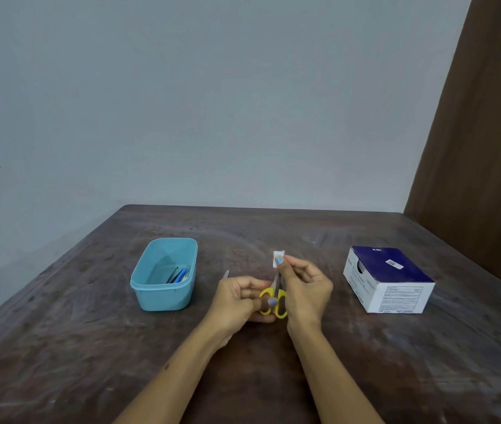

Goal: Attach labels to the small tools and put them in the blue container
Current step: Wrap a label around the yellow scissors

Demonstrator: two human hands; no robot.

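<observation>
Small scissors (pixel 273 298) with yellow handles are held upright over the middle of the table, blades pointing away from me. My left hand (pixel 237 298) grips the handles, thumb through a loop. My right hand (pixel 304 286) pinches a small white label (pixel 279 258) against the blade tips. The blue container (pixel 163 273) stands to the left of my hands, with a few small tools (pixel 179 275) lying inside it, one with a blue part. A thin white sliver (pixel 226 274) sticks out behind my left hand.
A white and dark blue cardboard box (pixel 388 278) sits at the right on the dark brown table (pixel 273 228). The grey wall lies behind the table, and a brown panel (pixel 481 148) rises at the far right.
</observation>
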